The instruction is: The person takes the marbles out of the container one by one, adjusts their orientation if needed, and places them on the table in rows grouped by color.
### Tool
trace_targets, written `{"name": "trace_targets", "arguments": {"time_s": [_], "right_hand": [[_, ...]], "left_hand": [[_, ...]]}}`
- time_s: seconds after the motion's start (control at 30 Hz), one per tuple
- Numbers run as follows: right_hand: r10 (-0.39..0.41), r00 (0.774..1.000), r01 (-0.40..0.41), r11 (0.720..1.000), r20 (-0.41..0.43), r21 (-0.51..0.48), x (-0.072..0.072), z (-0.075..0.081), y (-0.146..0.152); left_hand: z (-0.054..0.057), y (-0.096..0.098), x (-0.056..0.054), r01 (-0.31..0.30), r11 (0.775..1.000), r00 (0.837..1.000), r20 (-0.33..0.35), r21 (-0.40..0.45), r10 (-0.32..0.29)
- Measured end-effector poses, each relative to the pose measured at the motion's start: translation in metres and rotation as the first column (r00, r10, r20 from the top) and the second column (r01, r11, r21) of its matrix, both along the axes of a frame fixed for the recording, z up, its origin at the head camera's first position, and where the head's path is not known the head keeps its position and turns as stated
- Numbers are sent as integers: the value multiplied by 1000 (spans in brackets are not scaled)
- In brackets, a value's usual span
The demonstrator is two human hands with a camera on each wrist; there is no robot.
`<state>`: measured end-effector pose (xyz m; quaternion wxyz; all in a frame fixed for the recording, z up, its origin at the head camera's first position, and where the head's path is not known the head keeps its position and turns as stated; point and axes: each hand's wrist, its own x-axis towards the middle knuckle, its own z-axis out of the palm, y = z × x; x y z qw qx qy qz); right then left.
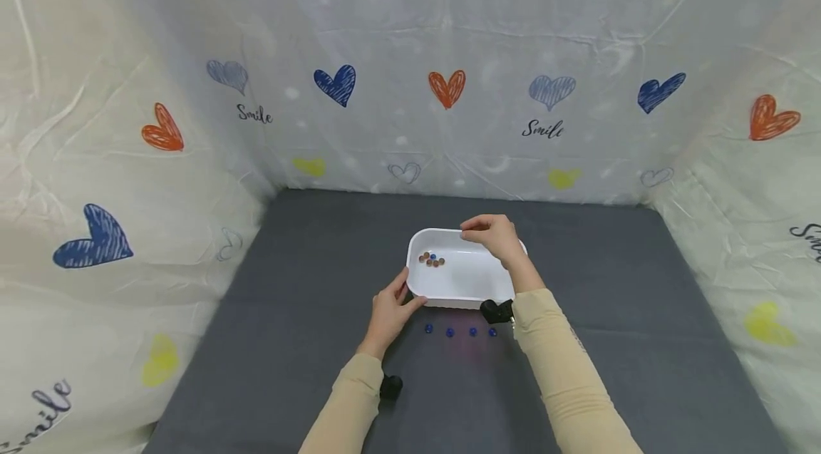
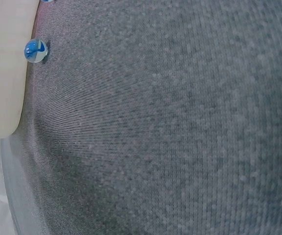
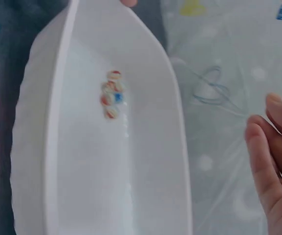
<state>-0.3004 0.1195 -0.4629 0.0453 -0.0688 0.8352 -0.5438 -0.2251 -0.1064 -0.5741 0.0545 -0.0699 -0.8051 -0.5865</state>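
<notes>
A white plastic tray (image 1: pixel 468 283) sits on the dark cloth, with several orange-and-white marbles (image 3: pixel 111 113) and one blue marble (image 3: pixel 118 97) gathered toward its left end. My left hand (image 1: pixel 388 313) grips the tray's front left corner, thumb along the front and fingers at the side. Over the tray's back rim, toward the right, is my right hand (image 1: pixel 492 234), its fingers loosely bent and the thumb close to the fingertips. Nothing shows between them in the right wrist view. In front of the tray lies a row of several blue marbles (image 1: pixel 450 332), one of them a clear marble with blue swirls (image 2: pixel 35 51) in the left wrist view.
Dark grey cloth (image 1: pixel 308 283) covers the table around the tray. A pale curtain (image 1: pixel 398 133) printed with hearts and the word Smile hangs behind and along both sides. Black wrist cameras (image 1: pixel 497 311) sit by both cuffs, the right one near the tray's front right corner.
</notes>
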Motion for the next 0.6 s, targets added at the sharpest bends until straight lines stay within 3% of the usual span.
{"name": "trace_targets", "arguments": {"time_s": [0.23,0.43,0.6], "right_hand": [[-112,994,111,993,9,42,-26,-24,-36],[-136,990,130,977,23,166,-32,-43,-57],[-167,985,154,968,48,199,-35,-54,-66]], "left_hand": [[-3,0,0,18,1000,1000,7,5,-18],[-4,-3,1,4,1000,1000,-7,4,-4],[-3,-6,1,20,1000,1000,16,20,-20]]}}
